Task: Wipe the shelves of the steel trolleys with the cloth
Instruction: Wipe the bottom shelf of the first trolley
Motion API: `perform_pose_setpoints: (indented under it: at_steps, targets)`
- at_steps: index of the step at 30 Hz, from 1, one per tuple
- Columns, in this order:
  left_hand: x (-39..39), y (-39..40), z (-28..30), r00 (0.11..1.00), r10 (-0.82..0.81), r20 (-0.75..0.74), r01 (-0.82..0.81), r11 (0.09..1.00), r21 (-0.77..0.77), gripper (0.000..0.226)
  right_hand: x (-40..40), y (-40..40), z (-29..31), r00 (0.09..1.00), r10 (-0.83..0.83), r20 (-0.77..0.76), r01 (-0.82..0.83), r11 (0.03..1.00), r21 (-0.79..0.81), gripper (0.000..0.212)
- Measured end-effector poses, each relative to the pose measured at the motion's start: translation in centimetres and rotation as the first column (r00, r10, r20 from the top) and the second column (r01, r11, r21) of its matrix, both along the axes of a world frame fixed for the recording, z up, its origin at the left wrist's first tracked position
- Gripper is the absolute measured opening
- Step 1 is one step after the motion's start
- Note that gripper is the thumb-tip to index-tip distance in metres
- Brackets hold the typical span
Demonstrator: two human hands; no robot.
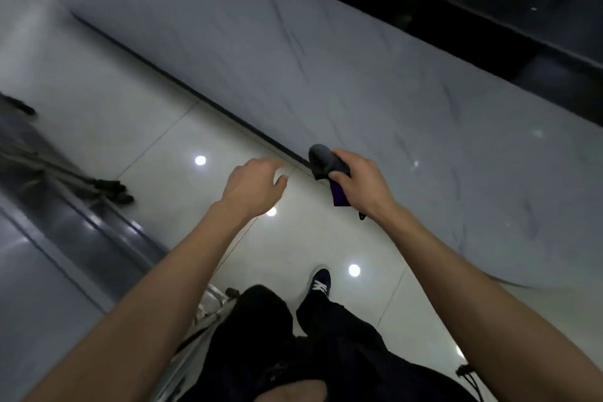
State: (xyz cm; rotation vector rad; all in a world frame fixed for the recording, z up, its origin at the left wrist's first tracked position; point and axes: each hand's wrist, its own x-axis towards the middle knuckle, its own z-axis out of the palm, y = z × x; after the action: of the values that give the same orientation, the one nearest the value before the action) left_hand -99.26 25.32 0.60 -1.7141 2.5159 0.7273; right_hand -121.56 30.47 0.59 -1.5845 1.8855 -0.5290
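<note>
My right hand (360, 181) is closed around a bunched grey cloth (323, 160) with a purple part hanging below the fingers, held out in front of me over the foot of a grey marble wall. My left hand (256, 184) is stretched forward beside it, fingers loosely apart, holding nothing. A steel trolley (75, 222) shows only in part at the left, blurred, with its castor wheels (114, 189) on the floor. A bit of steel frame (208, 307) sits close by my left leg.
The glossy white tiled floor (137, 140) reflects ceiling lights. A grey marble wall (359, 81) runs diagonally from upper left to lower right, with a dark band above it. My legs in dark trousers and one dark shoe (319, 281) are below.
</note>
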Motion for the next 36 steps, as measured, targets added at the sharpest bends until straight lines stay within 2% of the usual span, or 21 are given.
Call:
perform_pose_setpoints:
  at_steps: [6,12,19,23,27,33,36]
  targets:
    - [6.7,-6.3,-0.8,0.954,0.298,-0.006,-0.298,0.954,0.030,0.045,5.7,-12.7,-0.9,0.957,0.289,-0.027,-0.288,0.957,0.032,0.039]
    - [16.2,-11.8,-3.3,0.823,0.568,-0.010,-0.567,0.821,0.067,0.045,16.3,-24.6,-2.9,0.848,0.529,-0.025,-0.528,0.848,0.032,0.042]
    - [24.3,-15.4,-3.4,0.614,0.789,-0.017,-0.786,0.614,0.072,0.045,27.6,-33.7,-2.8,0.628,0.778,-0.012,-0.777,0.628,0.030,0.027]
    - [27.6,-16.2,-3.5,0.465,0.885,-0.027,-0.882,0.465,0.070,0.044,33.1,-37.4,-2.8,0.477,0.879,0.001,-0.878,0.477,0.024,0.025]
    - [29.7,-16.3,-4.4,0.275,0.961,-0.010,-0.957,0.275,0.097,0.044,38.2,-41.4,-3.6,0.291,0.957,-0.017,-0.955,0.291,0.046,0.027]
    - [28.6,-15.8,-4.6,-0.103,0.995,-0.020,-0.988,-0.100,0.116,0.041,45.7,-45.7,-5.0,-0.046,0.998,0.034,-0.996,-0.048,0.074,0.033]
    - [26.5,-15.5,-5.1,-0.243,0.970,0.006,-0.961,-0.242,0.134,0.039,48.4,-45.6,-5.8,-0.185,0.982,0.034,-0.979,-0.188,0.083,0.034]
